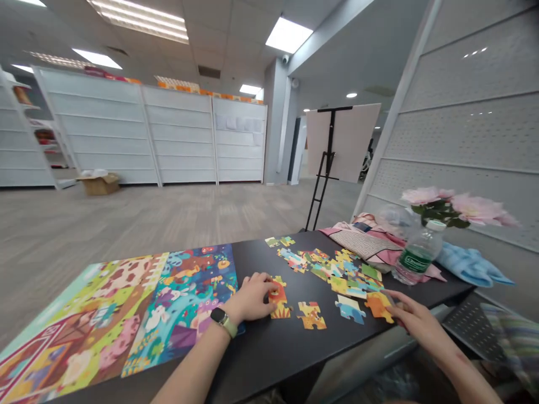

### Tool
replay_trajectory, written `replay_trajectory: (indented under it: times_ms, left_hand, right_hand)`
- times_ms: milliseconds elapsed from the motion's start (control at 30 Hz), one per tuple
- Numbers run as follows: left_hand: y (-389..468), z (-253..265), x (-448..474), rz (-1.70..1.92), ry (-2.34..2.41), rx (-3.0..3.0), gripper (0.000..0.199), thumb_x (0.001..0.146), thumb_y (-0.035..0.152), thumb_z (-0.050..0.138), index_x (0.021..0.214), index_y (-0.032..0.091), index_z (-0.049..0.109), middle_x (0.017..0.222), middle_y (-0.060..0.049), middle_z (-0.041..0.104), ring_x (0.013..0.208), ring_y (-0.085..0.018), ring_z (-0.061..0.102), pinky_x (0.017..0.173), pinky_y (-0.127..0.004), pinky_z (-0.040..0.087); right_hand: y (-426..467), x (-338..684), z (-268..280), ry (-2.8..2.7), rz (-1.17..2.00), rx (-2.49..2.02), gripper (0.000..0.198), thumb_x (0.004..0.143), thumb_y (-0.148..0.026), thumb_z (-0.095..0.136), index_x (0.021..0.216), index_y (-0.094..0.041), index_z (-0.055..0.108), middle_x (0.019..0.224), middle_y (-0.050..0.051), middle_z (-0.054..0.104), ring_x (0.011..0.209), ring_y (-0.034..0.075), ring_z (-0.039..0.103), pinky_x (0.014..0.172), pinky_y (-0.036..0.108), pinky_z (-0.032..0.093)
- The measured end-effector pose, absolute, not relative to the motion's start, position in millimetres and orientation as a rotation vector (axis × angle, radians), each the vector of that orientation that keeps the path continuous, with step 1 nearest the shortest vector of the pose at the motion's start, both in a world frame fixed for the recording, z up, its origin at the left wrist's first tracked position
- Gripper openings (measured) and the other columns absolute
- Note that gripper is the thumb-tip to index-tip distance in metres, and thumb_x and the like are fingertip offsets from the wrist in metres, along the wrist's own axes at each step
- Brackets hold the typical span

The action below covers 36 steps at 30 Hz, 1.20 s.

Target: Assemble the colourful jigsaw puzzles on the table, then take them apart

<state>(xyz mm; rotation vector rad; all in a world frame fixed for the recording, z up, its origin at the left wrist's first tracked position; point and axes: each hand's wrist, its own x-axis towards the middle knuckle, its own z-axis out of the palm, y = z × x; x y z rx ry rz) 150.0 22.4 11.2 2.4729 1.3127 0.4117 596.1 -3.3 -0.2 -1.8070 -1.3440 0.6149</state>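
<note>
My left hand (252, 297), with a watch (223, 321) on its wrist, rests on the table with bent fingers. Its fingertips and thumb hold the left edge of a strip of red and orange puzzle pieces (280, 306). On the right, my right hand (408, 314) pinches an orange puzzle piece (378, 304) at the near edge of the pile. Between the hands lie a yellow-orange puzzle piece (311, 316) and a blue and cream puzzle piece (350, 310), apart from each other. Behind them spreads a heap of loose puzzle pieces (322, 266).
Two finished-looking picture sheets, a farm scene (96, 314) and a dark blue animal scene (197, 297), cover the table's left. At right stand a water bottle (421, 255), pink flowers (458, 207), a pink cloth (379, 247) and a blue cloth (471, 264). A black easel (322, 179) stands behind.
</note>
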Motion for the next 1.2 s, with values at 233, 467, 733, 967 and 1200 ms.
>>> replay_trajectory:
  times_ms: [233,467,733,967,1200]
  left_hand:
    - [22.2,17.7,145.7,0.401,1.369,2.441,0.047,0.072,0.054,0.079,0.110,0.029,0.070,0.120,-0.005,0.060,0.111,-0.031,0.056,0.094,-0.042,0.043]
    - [25.0,19.7,134.5,0.391,1.445,2.405,0.051,0.065,0.056,0.084,0.108,0.030,0.072,0.115,-0.005,0.061,0.109,-0.031,0.056,0.092,-0.041,0.044]
    - [23.7,23.7,135.8,0.370,1.454,2.406,0.050,0.068,0.055,0.082,0.108,0.028,0.071,0.115,-0.006,0.061,0.109,-0.032,0.055,0.092,-0.042,0.043]
    - [22.6,22.8,135.7,0.371,1.421,2.422,0.047,0.070,0.054,0.080,0.108,0.027,0.070,0.117,-0.006,0.060,0.111,-0.031,0.055,0.092,-0.040,0.043]
    - [19.8,24.7,137.1,0.384,1.350,2.446,0.048,0.072,0.044,0.079,0.115,0.027,0.066,0.125,-0.006,0.058,0.116,-0.030,0.053,0.098,-0.041,0.042]
  right_hand:
    - [-6.7,469.1,17.2,-1.434,0.633,-1.527,0.046,0.068,-0.043,0.060,0.108,-0.020,0.062,0.051,-0.010,0.041,0.049,0.014,0.042,0.052,0.027,0.032]
    - [9.5,359.3,-5.4,-1.638,0.741,-1.517,0.028,0.072,-0.046,0.063,0.074,-0.026,0.044,0.052,-0.008,0.053,0.049,0.014,0.050,0.053,0.026,0.035]
    - [6.7,360.2,-3.7,-1.961,0.161,-1.773,0.027,0.075,-0.045,0.068,0.076,-0.027,0.048,0.072,0.002,0.065,0.078,0.025,0.062,0.063,0.030,0.037]
    - [0.8,355.2,-2.8,-2.069,0.124,-1.749,0.020,0.078,-0.039,0.069,0.093,-0.027,0.067,0.100,0.005,0.069,0.094,0.027,0.060,0.074,0.033,0.040]
    - [-11.4,350.2,-2.5,-2.106,0.155,-1.717,0.014,0.085,-0.038,0.065,0.086,-0.027,0.074,0.103,0.006,0.070,0.100,0.030,0.059,0.083,0.041,0.044]
